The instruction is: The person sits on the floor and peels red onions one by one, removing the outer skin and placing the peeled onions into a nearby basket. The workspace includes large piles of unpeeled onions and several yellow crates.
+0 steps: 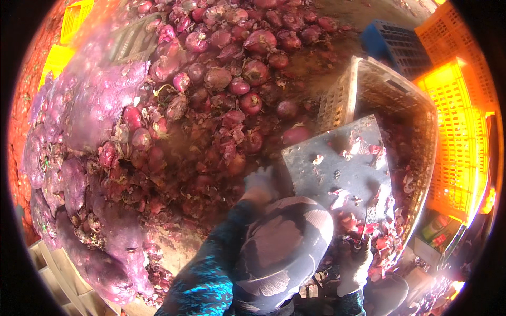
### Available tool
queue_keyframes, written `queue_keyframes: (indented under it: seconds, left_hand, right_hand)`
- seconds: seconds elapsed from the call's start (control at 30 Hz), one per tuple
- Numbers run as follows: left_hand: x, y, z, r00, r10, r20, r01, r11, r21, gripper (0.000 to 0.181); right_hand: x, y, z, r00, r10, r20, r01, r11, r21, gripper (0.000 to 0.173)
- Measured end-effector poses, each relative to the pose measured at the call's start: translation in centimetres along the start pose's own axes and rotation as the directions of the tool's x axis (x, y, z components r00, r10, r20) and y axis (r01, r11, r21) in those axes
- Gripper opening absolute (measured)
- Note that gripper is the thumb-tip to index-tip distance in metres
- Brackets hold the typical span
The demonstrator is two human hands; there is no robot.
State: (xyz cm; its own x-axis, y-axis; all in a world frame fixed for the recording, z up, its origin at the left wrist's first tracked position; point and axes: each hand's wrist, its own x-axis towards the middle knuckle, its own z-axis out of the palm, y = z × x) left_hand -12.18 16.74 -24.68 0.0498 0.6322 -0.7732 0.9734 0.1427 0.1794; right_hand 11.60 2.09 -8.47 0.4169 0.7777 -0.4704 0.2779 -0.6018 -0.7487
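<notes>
My left hand (261, 182), in a pale glove, reaches forward past my knee, its fingers a little apart. It is beside the near left edge of a grey board (336, 170) and next to a heap of red onions (237, 106). Nothing shows in it. Low on the right, my right hand (355, 264), also gloved, grips what looks like a thin-bladed knife (364, 226) pointing up in front of the board. Onion skins and trimmings (350, 221) lie on the board's near end and around it. The board rests across a dirty plastic crate (429, 130).
Filled purple mesh sacks (75, 185) line the left, near a wooden pallet (59, 272). Yellow-orange crates (454, 146) and a blue crate (395, 47) stand at the right. My patterned trouser knee (284, 252) is between my hands. A cardboard box (437, 237) is at lower right.
</notes>
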Motion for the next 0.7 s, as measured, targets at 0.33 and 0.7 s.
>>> queue_keyframes:
  seconds: [0.33, 0.7]
  left_hand:
    - [-5.0, -7.2, -5.0, 0.886, 0.341, -0.314, -0.064, -0.581, -0.812, 0.071]
    - [-16.3, 3.2, -18.2, 0.661, 0.605, -0.445, -0.029, -0.571, -0.82, 0.093]
  right_hand:
    - [-0.5, -1.2, 0.2, 0.997, -0.069, -0.038, 0.067, 0.997, -0.039, 0.024]
    - [-0.8, 0.2, -1.0, 0.985, -0.165, -0.049, 0.171, 0.971, 0.169, 0.029]
